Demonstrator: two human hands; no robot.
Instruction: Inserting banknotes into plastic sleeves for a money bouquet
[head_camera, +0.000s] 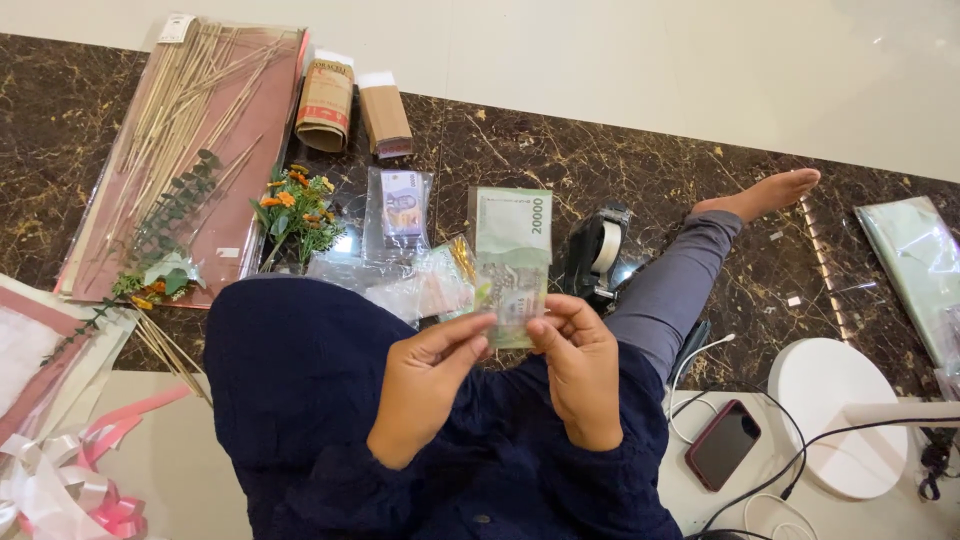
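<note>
You hold one green paper banknote between your two hands, the left hand and the right hand. Just beyond your fingers lie several clear plastic sleeves; their exact number cannot be told. Further out from your left hand sit one small bunch of orange flowers, two brown cardboard packets and one bundle of thin wooden sticks. Beyond your right hand stands one black tape dispenser; beside your right wrist lies one red-cased phone.

At frame centre a banknote stands between the left hand and right hand. A tape dispenser sits just right of it, a flower sprig left. Skewers lie upper left, a phone lower right.
</note>
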